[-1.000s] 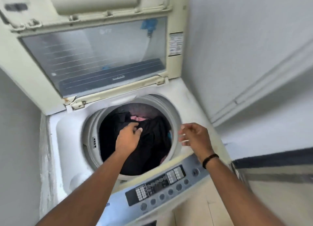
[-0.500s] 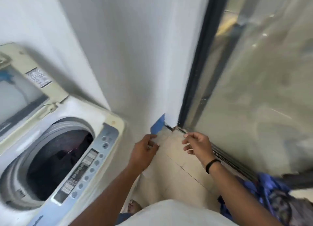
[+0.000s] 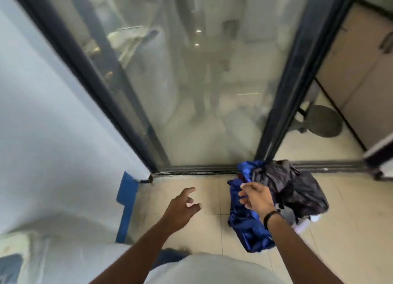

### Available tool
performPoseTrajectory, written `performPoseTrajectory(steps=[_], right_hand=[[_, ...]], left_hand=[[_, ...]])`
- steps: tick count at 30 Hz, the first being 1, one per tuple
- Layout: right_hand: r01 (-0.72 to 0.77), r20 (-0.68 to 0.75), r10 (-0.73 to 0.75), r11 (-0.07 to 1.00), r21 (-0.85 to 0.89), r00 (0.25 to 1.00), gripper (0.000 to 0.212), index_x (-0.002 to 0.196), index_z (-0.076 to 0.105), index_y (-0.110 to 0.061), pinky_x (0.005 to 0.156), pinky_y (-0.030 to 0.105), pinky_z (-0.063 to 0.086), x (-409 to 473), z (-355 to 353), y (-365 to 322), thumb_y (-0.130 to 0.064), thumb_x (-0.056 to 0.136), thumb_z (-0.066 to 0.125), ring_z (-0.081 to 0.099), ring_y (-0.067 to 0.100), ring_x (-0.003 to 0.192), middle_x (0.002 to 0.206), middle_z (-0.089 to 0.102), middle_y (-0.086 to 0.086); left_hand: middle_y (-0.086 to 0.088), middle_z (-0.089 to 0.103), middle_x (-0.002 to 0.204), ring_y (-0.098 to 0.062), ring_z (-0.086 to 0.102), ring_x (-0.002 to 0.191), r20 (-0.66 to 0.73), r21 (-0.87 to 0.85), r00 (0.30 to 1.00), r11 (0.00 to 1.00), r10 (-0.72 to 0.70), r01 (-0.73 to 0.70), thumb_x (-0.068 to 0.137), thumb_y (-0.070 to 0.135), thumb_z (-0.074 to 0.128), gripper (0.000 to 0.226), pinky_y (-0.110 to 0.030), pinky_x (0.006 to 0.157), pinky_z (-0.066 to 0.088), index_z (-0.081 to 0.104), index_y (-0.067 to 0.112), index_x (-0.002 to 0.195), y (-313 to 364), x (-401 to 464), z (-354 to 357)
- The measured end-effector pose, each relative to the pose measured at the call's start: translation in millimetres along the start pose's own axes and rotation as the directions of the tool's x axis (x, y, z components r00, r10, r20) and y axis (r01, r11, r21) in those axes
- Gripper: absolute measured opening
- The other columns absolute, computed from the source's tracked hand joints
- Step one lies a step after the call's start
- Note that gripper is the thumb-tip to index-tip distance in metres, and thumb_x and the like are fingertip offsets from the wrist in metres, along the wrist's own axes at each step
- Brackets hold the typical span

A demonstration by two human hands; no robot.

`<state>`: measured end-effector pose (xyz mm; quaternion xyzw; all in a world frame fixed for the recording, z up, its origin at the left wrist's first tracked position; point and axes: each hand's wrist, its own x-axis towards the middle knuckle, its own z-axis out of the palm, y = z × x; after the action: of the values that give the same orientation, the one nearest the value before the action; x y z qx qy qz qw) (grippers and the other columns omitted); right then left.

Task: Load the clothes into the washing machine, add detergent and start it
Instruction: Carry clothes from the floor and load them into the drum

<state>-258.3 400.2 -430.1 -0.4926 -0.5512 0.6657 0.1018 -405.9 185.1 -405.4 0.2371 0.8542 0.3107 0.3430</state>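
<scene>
While both hands [image 3: 219, 200] hover loosely spread and empty, shiny blue and crumpled black clothes [image 3: 276, 200] lie heaped on the tiles [image 3: 350, 230].

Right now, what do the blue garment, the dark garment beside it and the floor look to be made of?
Blue garment: seems a glossy, satin-like fabric; bright highlights run along its folds.
Dark garment: looks a thin black fabric with a faint sheen and fine crumples; the blur leaves the type open.
Floor: beige tile, fairly matte, with thin straight joint lines between squares.

Black wristband [image 3: 270, 216], pale shirt [image 3: 212, 268].
</scene>
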Motion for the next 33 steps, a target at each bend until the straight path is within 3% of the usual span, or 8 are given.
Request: performPoseTrajectory(steps=[2,6,11,15,20,23,27,33], right_hand=[[-0.012,-0.076,0.016,0.999,0.05,0.997,0.015,0.091,0.067,-0.005,0.048,0.026,0.043,6,-31,12,-0.017,0.098,0.061,0.057,0.022,0.057,0.075,0.068,0.01],[-0.062,-0.184,0.094,0.983,0.175,0.978,0.016,0.089,0.068,-0.007,0.061,0.039,0.051,21,-76,36,-0.019,0.097,0.063,0.059,0.026,0.06,0.077,0.07,0.014],[-0.096,-0.302,0.149,0.978,0.183,0.942,0.02,0.078,0.064,-0.006,0.043,0.022,0.045,33,-114,44,-0.011,0.098,0.059,0.057,0.019,0.048,0.071,0.065,0.013],[-0.178,-0.375,0.21,0.977,0.119,0.903,0.022,0.071,0.066,-0.01,0.045,0.021,0.042,31,-132,45,-0.01,0.092,0.06,0.057,0.019,0.051,0.071,0.067,0.018],[-0.296,-0.445,0.326,0.945,0.138,0.834,0.016,0.077,0.069,-0.006,0.056,0.028,0.04,44,-147,55,-0.008,0.088,0.058,0.056,0.024,0.063,0.078,0.068,0.022],[-0.343,-0.468,0.363,0.93,0.131,0.806,0.017,0.076,0.067,-0.008,0.061,0.034,0.04,62,-149,71,-0.011,0.09,0.058,0.053,0.023,0.065,0.076,0.067,0.019],[-0.466,-0.431,0.442,0.883,0.055,0.787,0.014,0.082,0.067,-0.01,0.066,0.036,0.048,88,-144,115,-0.017,0.091,0.058,0.06,0.029,0.07,0.081,0.07,0.018],[-0.584,-0.337,0.497,0.776,-0.239,0.799,0.015,0.094,0.066,-0.01,0.073,0.03,0.045,147,-150,198,-0.022,0.092,0.056,0.061,0.031,0.087,0.099,0.07,0.012]], left_hand=[[-0.002,0.061,0.123,-0.014,0.063,0.102,0.075,0.028,0.997,0.999,0.03,-0.032,0.092,0.036,0.071,0.059,-0.011,0.072,0.044,0.046,0.031,0.145,23,14,16],[0.0,0.06,0.124,-0.011,0.062,0.098,0.2,0.112,0.977,0.99,0.066,-0.09,0.091,0.038,0.071,0.058,-0.017,0.074,0.044,0.047,0.033,0.143,57,46,47],[-0.001,0.064,0.119,-0.011,0.062,0.101,0.363,0.147,0.926,0.975,0.102,-0.165,0.09,0.035,0.072,0.051,-0.018,0.079,0.041,0.054,0.029,0.138,101,104,91],[0.002,0.067,0.112,-0.014,0.064,0.101,0.472,0.131,0.877,0.977,0.089,-0.17,0.092,0.034,0.071,0.044,-0.023,0.083,0.046,0.059,0.024,0.134,128,138,139],[0.005,0.068,0.109,-0.013,0.064,0.099,0.575,0.142,0.818,0.982,0.023,-0.127,0.093,0.031,0.07,0.04,-0.028,0.086,0.05,0.06,0.025,0.131,132,164,193],[0.002,0.071,0.104,-0.016,0.067,0.095,0.603,0.187,0.798,0.974,-0.013,-0.126,0.092,0.03,0.071,0.033,-0.031,0.085,0.052,0.064,0.025,0.124,126,189,212],[0.009,0.067,0.086,-0.017,0.068,0.088,0.54,0.277,0.835,0.959,-0.11,-0.053,0.088,0.03,0.072,0.024,-0.027,0.075,0.05,0.069,0.026,0.112,97,222,228],[0.007,0.07,0.087,-0.015,0.068,0.093,0.498,0.342,0.846,0.94,-0.191,0.011,0.088,0.026,0.072,0.021,-0.021,0.077,0.044,0.074,0.021,0.108,44,260,283]])
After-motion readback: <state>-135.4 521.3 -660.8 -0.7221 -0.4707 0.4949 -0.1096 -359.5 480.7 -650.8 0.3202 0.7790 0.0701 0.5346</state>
